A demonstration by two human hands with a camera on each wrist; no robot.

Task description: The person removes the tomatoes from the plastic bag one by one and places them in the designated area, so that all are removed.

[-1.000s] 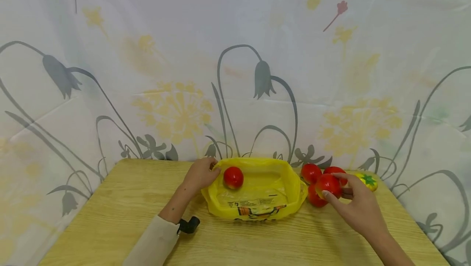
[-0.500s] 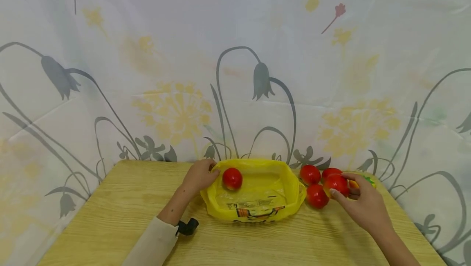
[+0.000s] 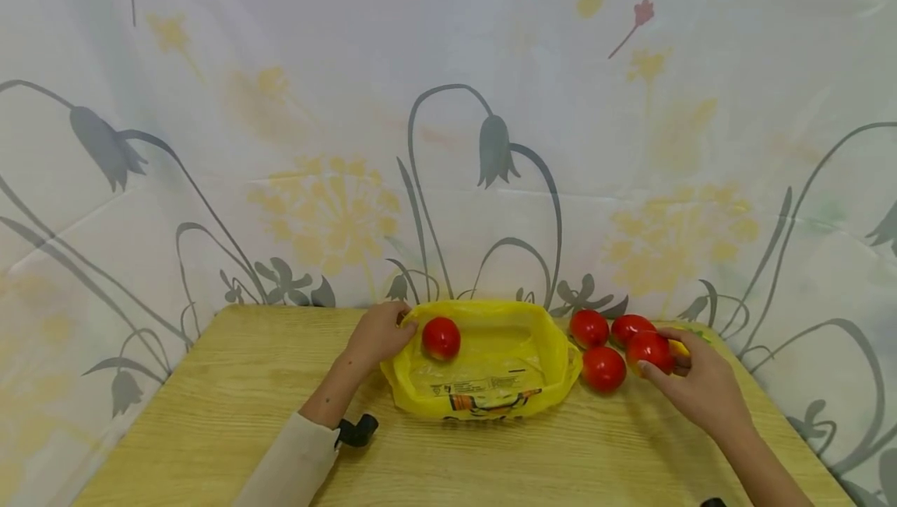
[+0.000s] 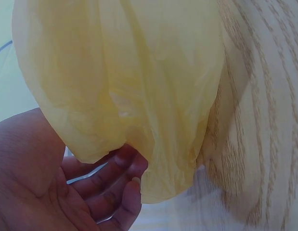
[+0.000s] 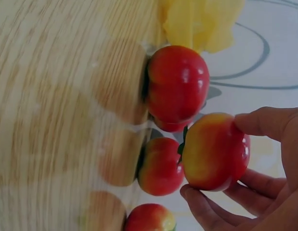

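A yellow plastic bag lies with its mouth spread wide at the middle of the table. Its left rim is gripped by my left hand; the left wrist view shows curled fingers at the thin plastic. One red tomato rests inside, near that hand. To the right of the bag, my right hand holds a red and yellow tomato between thumb and fingers, its green leaf end facing the table in the right wrist view. Beside it sit a front tomato and two rear ones.
Another fruit with yellow and green on it is mostly hidden behind the right hand. The wooden table backs onto a flower-printed cloth. A black strap mount sticks out from the left wrist.
The right hand has moved to the right with its tomato, away from the front tomato, and now covers most of the yellow and green fruit. The left hand stays at the bag's rim.
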